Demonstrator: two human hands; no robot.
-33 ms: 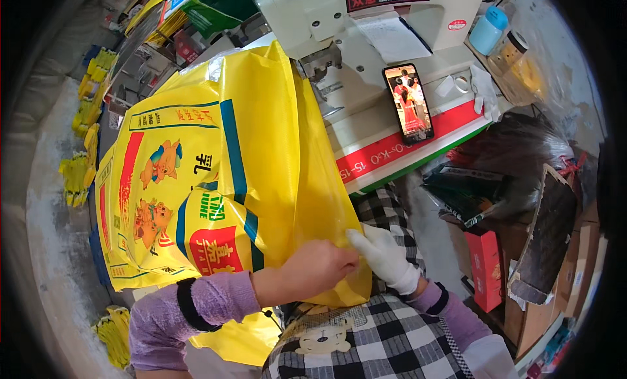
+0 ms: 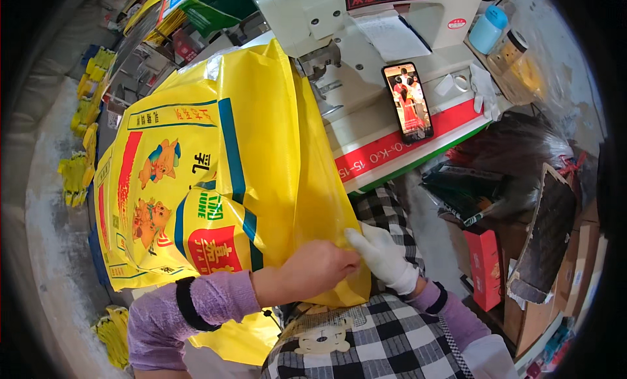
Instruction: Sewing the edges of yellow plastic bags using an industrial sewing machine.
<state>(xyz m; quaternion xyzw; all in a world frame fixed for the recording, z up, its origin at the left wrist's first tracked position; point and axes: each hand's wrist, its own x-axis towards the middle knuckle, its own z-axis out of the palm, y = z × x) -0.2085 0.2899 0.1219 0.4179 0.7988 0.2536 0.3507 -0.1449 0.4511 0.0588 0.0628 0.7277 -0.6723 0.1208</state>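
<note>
A large yellow woven bag (image 2: 274, 183) with printed cartoon pigs and blue stripes spreads across my lap and up to the sewing machine (image 2: 307, 16). Bare and closed, my left hand (image 2: 320, 266) is gripping the bag near its lower right edge. My right hand (image 2: 385, 258), in a white glove, pinches that same edge just beside it, thumb against the plastic. The fingertips of both hands are partly hidden. Beneath them lies my black-and-white checked apron (image 2: 372, 333).
On the machine bed rest a lit phone (image 2: 408, 104), a paper pad (image 2: 392, 38), a tape roll (image 2: 461, 83) and a spare white glove (image 2: 483, 91). A blue bottle (image 2: 488, 30) stands behind. A red box (image 2: 483, 268) and cardboard lie right; yellow bundles (image 2: 73, 176) left.
</note>
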